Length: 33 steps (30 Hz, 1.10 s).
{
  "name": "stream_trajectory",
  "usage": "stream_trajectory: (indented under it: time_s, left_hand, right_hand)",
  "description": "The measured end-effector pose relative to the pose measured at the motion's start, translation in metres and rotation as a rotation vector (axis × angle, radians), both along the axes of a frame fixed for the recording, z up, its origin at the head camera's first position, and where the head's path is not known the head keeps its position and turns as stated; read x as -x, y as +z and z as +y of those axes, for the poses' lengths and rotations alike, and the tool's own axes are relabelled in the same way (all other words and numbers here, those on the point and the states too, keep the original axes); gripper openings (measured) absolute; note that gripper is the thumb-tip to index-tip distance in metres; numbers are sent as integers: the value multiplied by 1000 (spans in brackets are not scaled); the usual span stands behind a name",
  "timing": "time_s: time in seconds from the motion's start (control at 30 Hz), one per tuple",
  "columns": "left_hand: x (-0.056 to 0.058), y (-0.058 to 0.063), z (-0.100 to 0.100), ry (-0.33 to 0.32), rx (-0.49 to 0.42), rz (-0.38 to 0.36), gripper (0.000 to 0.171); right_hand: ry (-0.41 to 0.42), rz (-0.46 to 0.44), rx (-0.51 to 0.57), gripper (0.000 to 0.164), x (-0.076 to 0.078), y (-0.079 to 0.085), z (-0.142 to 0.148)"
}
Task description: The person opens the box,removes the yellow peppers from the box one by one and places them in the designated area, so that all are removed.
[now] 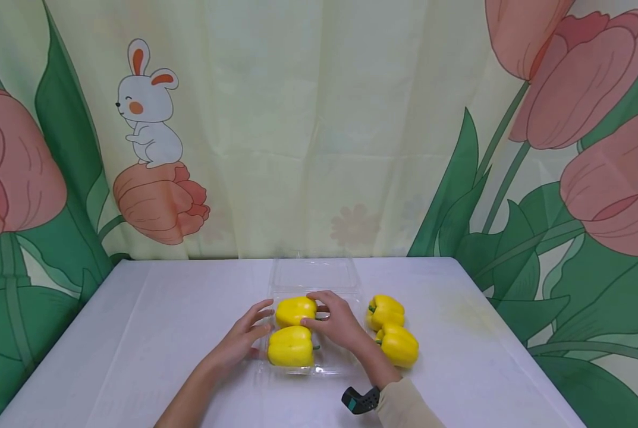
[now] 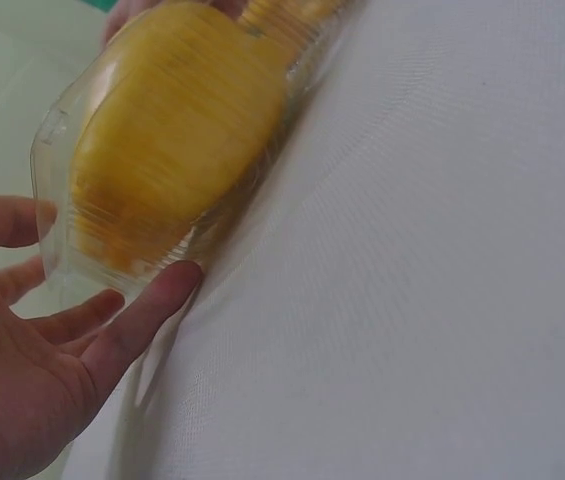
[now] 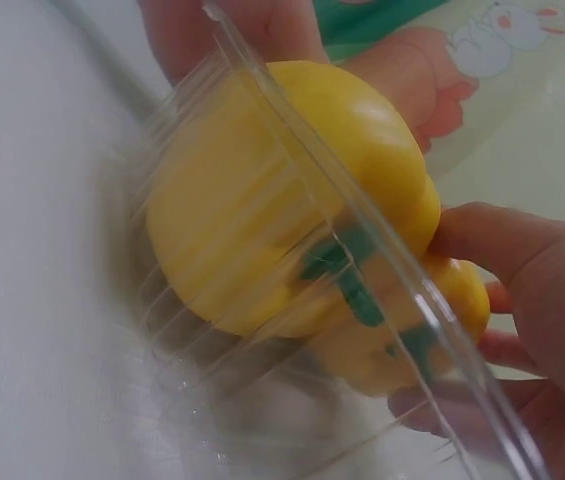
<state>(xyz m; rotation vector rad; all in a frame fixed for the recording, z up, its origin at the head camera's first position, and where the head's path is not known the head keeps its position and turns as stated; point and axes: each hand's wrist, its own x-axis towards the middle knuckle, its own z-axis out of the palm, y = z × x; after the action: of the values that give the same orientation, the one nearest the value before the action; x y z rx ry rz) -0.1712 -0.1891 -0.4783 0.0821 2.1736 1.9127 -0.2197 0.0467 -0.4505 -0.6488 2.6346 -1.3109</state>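
Note:
Two yellow bell peppers lie in the left half of a clear plastic clamshell box (image 1: pixel 340 359). The far pepper (image 1: pixel 295 311) is gripped at its right end by my right hand (image 1: pixel 336 321), thumb near and fingers beyond. The near pepper (image 1: pixel 291 346) has its green stem pointing right. Along the box's left side is my left hand (image 1: pixel 242 336), fingers spread and lightly bent. In the left wrist view its fingertips (image 2: pixel 177 282) rest against the clear wall. The right wrist view shows both green stems through the plastic.
The box's raised lid (image 1: pixel 314 274) leans at the far side, before a printed curtain (image 1: pixel 319 131). Right of the box, two more yellow peppers, one far (image 1: pixel 387 311) and one near (image 1: pixel 399 345), touch each other on the white tablecloth (image 1: pixel 490 368). The right wrist wears a black band (image 1: pixel 360 401).

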Motion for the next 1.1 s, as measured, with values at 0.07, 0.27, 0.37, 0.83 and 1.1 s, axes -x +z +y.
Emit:
stream_trajectory:
  time_s: [0.07, 0.27, 0.37, 0.83, 1.1]
  left_hand:
    - [0, 0, 0, 1, 1, -1, 56]
    - [-1, 1, 0, 6, 4, -3, 55]
    - [-1, 1, 0, 5, -5, -5, 54]
    - [2, -2, 0, 7, -6, -19, 55]
    - [1, -2, 0, 3, -12, -9, 56]
  right_hand:
    - [-4, 1, 6, 59, 0, 1, 0]
    - [-20, 13, 21, 57, 1, 1, 1]
    - [-29, 15, 39, 57, 1, 0, 1]
    - [-35, 55, 80, 56, 2, 2, 6]
    - [-40, 66, 95, 55, 0, 8, 9]
